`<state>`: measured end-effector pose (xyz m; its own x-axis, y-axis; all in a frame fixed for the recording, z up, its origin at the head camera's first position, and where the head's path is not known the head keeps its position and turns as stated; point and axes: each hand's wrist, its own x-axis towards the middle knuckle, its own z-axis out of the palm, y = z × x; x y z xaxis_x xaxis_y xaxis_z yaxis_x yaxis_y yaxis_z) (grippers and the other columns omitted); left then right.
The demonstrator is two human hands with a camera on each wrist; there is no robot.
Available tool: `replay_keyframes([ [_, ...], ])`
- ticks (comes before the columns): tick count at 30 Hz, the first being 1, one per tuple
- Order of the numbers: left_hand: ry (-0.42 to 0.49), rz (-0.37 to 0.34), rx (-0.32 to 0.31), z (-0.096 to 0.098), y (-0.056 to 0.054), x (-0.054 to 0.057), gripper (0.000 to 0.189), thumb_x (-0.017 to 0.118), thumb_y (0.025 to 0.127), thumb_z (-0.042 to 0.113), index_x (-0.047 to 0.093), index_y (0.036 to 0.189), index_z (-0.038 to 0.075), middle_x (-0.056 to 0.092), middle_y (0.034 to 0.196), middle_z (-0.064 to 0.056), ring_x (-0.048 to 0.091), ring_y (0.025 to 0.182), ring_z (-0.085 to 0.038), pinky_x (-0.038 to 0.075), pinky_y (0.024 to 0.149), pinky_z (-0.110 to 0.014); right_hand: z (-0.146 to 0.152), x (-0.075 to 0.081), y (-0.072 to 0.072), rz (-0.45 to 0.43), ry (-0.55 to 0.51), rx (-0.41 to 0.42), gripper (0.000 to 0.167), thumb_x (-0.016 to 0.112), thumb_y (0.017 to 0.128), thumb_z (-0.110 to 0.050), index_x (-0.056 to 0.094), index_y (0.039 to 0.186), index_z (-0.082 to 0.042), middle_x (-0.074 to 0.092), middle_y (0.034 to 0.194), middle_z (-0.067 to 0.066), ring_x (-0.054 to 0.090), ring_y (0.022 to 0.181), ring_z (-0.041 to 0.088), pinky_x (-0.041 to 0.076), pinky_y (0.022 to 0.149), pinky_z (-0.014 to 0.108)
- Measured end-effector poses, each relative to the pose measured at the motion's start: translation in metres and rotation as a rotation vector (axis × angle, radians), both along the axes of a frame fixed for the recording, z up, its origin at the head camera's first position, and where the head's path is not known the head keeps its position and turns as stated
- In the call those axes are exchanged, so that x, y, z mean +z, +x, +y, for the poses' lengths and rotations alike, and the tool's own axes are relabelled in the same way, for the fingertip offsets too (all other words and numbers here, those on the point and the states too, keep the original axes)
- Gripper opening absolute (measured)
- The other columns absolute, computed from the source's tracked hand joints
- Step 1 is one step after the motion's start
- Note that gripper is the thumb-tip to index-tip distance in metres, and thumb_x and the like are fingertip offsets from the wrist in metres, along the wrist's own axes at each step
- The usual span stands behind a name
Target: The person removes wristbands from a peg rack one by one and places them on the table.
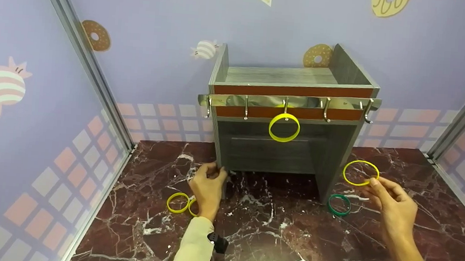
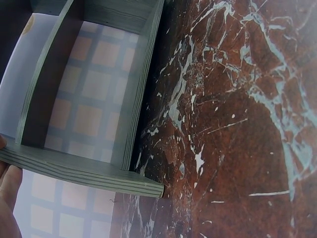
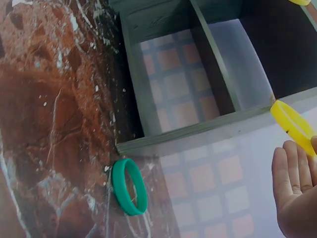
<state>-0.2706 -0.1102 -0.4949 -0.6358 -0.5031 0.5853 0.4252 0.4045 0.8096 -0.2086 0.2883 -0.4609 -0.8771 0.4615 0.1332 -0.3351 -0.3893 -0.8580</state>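
At the lower left side panel of a grey wooden shelf (image 1: 340, 155), my left hand (image 1: 207, 190) pinches the panel's front edge. Its fingers (image 2: 11, 186) show on one side of that panel in the left wrist view. My right hand (image 1: 398, 210) holds a yellow silicone wristband (image 1: 362, 161) between thumb and fingers, raised right of the shelf. A second yellow wristband (image 1: 283, 139) hangs from the middle hook of a metal hook rail (image 1: 268, 101) across the shelf's front. On the tabletop below my right hand lies a green wristband (image 3: 119, 186).
Two more yellow wristbands (image 1: 177, 212) lie beside my left wrist, one partly hidden by it. The dark red marbled tabletop (image 1: 264, 249) is bounded by patterned wall panels (image 1: 159, 58) at the back and both sides.
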Motion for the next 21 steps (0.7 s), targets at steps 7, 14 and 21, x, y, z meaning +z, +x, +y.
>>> replay_keyframes([
  [7, 0.013, -0.002, -0.005, 0.001, 0.0, 0.0, 0.015, 0.084, 0.077, -0.006, 0.077, 0.09, -0.003, 0.076, 0.083, -0.016, 0.077, 0.071, -0.028, 0.064, 0.063, -0.029, 0.01, -0.013, -0.001, -0.058, 0.066, -0.009, 0.015, 0.076, 0.096, 0.0, 0.075, 0.108, 0.007, 0.078, 0.091, 0.012, 0.078, 0.078, 0.02, 0.065, 0.077, 0.031],
  [14, -0.009, -0.018, 0.007, 0.0, 0.001, 0.001, 0.015, 0.084, 0.077, -0.005, 0.078, 0.09, 0.0, 0.077, 0.083, -0.012, 0.076, 0.071, -0.025, 0.062, 0.063, -0.025, 0.017, -0.022, -0.003, -0.092, 0.053, -0.01, 0.015, 0.078, 0.095, -0.001, 0.075, 0.108, 0.006, 0.078, 0.09, 0.01, 0.078, 0.077, 0.019, 0.065, 0.077, 0.03],
  [21, 0.001, -0.025, 0.0, -0.001, 0.0, -0.001, 0.015, 0.085, 0.078, -0.004, 0.078, 0.09, 0.001, 0.077, 0.083, -0.011, 0.077, 0.072, -0.024, 0.06, 0.063, -0.022, 0.023, -0.031, -0.005, -0.108, 0.001, -0.003, 0.008, 0.077, 0.095, 0.001, 0.077, 0.102, 0.002, 0.079, 0.09, 0.011, 0.078, 0.076, 0.02, 0.065, 0.076, 0.031],
])
